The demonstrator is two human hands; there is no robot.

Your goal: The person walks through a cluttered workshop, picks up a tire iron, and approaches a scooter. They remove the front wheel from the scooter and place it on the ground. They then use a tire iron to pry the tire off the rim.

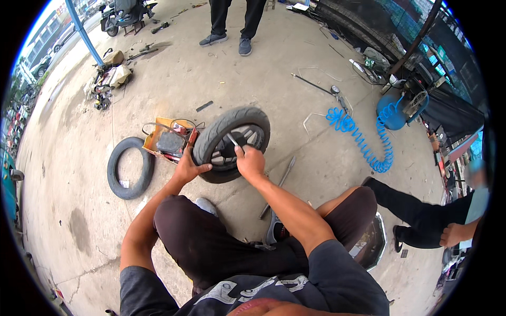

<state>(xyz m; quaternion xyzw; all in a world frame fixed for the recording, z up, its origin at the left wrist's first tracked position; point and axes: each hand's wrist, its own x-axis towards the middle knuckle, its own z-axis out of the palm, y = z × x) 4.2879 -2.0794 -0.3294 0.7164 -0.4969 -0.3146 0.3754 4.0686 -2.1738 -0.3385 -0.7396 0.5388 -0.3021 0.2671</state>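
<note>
A black scooter wheel, its tyre mounted on a spoked rim, stands tilted on the ground in front of my knees. My left hand grips the near left side of the tyre, thumb over the tread. Closed near the hub, my right hand holds a short silver rod-like tool; its lower part is hidden in the fist. Just behind my left hand lies an open yellow box full of tools and dark parts. A loose black tyre lies flat to its left.
A long metal bar lies right of the wheel. Farther right are a coiled blue air hose, a gauge and a blue tank. One person stands ahead; another sits at right. A scooter is parked far left.
</note>
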